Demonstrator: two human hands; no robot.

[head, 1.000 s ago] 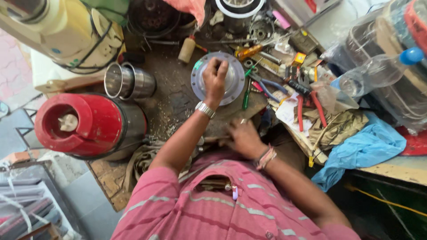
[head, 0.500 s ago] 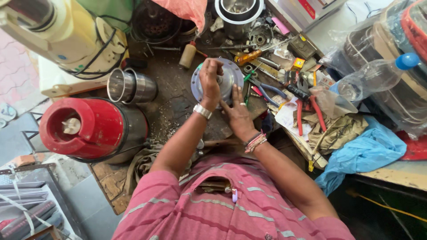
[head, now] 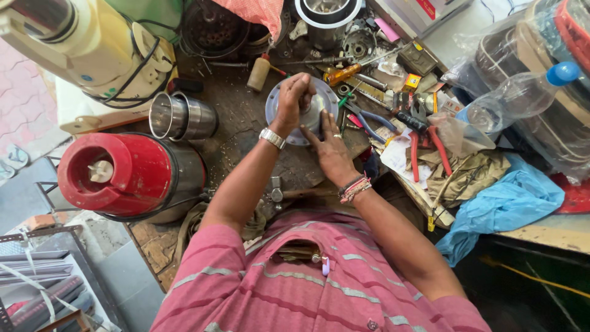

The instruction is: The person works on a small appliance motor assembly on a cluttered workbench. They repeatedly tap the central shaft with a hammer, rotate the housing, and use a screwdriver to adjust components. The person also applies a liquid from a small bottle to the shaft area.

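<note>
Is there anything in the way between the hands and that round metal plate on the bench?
No. Both hands are already on the round metal plate: the left hand grips on top of its middle, and the right hand rests its fingers against the near edge. The pliers and screwdriver lie off to the side.

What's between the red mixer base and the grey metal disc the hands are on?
In the head view, a steel jar lying on its side sits between the red mixer base and the grey metal disc; beyond it, bare dirty benchtop.
</note>
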